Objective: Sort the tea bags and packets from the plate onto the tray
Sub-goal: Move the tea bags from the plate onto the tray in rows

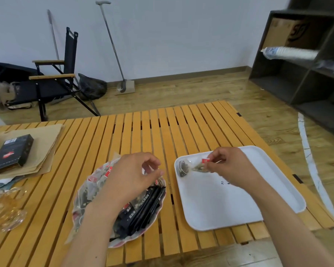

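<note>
A scalloped plate on the slatted table holds clear tea bags with red tags on its left and several black packets on its right. My left hand hovers over the plate, thumb and forefinger pinched on what looks like a thin string or tag. To the right lies a white tray. My right hand holds a tea bag by its red tag over the tray's far left corner. Another tea bag lies there on the tray.
A black box sits on brown paper at the table's left. Amber glassware stands near the front left edge. A folding chair, a broom and a dark shelf unit stand beyond the table.
</note>
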Available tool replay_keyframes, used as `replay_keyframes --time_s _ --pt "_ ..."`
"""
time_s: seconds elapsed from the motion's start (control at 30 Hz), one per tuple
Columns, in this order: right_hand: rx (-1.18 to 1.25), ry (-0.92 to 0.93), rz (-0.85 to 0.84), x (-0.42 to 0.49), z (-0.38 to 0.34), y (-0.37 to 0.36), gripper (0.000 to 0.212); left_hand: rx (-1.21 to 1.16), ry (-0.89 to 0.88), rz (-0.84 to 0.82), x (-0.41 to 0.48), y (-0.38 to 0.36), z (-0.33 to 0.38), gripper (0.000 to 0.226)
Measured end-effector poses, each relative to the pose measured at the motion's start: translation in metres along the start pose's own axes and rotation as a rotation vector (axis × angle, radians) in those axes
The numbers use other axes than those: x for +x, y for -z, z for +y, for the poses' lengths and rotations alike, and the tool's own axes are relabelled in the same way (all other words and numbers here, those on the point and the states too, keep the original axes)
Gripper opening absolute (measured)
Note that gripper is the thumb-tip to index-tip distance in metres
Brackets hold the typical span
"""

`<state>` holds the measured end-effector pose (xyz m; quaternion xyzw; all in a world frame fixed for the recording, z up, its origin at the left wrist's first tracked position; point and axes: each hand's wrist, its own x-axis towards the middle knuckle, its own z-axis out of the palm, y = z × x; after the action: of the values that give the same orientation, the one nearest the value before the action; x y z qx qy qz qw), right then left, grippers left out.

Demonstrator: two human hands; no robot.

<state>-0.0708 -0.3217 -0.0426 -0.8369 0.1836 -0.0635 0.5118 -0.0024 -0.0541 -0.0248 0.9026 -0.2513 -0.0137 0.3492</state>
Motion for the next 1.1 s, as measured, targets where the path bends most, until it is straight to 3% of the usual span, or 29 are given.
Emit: replay_keyframes --time_s 0.1,0.27,0.4,0.6,0.77,0.97,1.03,1.1 --pt "-0.029 -0.080 0.061 0.012 0.019 0.013 0.011 0.084 0.037 0.014 -0.002 0.009 -0.009 0.014" --pt "-0.118 -0.105 -0.011 0.019 0.027 -0.007 0.013 0.091 0.062 0.036 -0.004 0.019 -0.018 0.016" --pt "-0.355 -0.088 -0.011 0.021 0.031 -0.009 0.027 0.093 0.063 0.063 -0.005 0.022 -0.023 0.016" --pt "-0.439 -0.030 -0.020 0.021 0.029 -0.018 0.049 0.062 0.046 0.054 -0.005 0.020 -0.023 0.016" --pt "-0.421 -0.027 0.080 0.029 0.033 -0.020 0.003 0.077 0.030 0.037 -0.004 0.018 -0.023 0.014" --pt "-0.299 0.007 0.241 0.040 0.033 -0.016 0.005 0.078 0.051 0.065 -0.001 0.020 -0.024 0.016" --pt "-0.287 0.013 0.202 0.045 0.030 -0.029 0.008 0.094 0.048 0.065 -0.001 0.020 -0.023 0.015" --pt "-0.241 -0.002 0.115 0.048 0.028 -0.037 0.023 0.094 0.047 0.080 -0.001 0.021 -0.023 0.015"
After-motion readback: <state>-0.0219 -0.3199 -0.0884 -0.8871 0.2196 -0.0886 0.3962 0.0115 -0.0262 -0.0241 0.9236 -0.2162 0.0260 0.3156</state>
